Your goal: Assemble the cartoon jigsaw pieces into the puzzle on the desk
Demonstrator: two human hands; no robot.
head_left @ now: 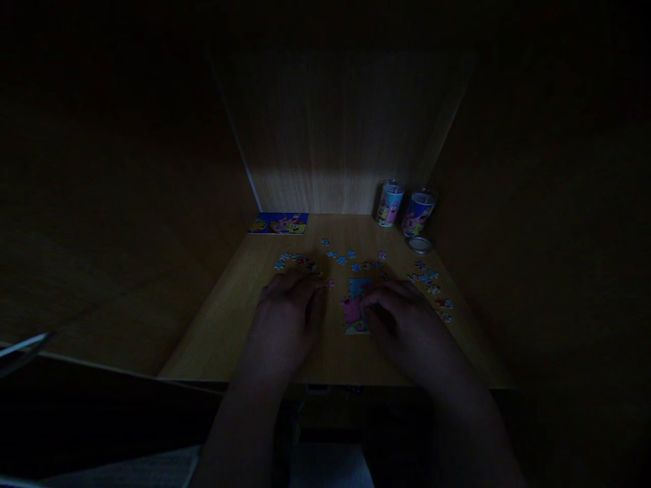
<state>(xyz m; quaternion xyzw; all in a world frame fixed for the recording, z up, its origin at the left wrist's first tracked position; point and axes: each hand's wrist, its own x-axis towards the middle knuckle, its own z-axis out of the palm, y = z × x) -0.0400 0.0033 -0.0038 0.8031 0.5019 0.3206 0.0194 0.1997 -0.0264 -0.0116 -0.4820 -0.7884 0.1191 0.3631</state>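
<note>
The scene is very dim. My left hand lies palm down on the wooden desk, fingers curled toward several loose puzzle pieces; whether it holds one is hidden. My right hand rests on the right edge of a partly assembled pink and blue puzzle, fingers bent down against it. More loose pieces lie scattered to the right of that hand.
A colourful picture card lies at the back left of the desk. Two printed tins stand at the back right, with a round lid in front. Wooden walls close in the desk on three sides.
</note>
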